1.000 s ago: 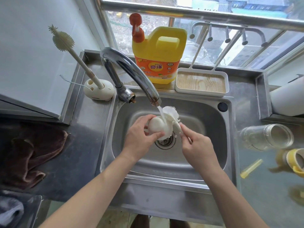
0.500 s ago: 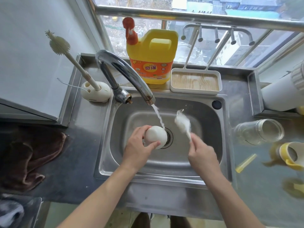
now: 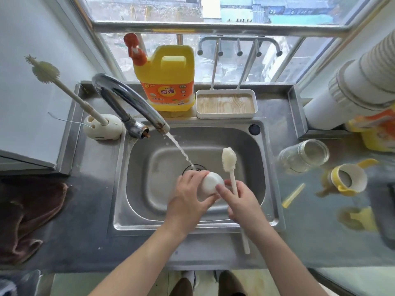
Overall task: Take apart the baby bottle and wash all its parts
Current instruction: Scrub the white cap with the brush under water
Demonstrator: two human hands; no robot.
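Over the sink, left hand cups the white bottle cap; right hand grips the bottle brush upright, fingers curled.

Sink basin: we see free room right of the brush.
Back-left: the faucet and its water stream block us.
Right counter: glass jar lies there.

head cam: I look steeply down from head height | faces sink and window | forearms close below
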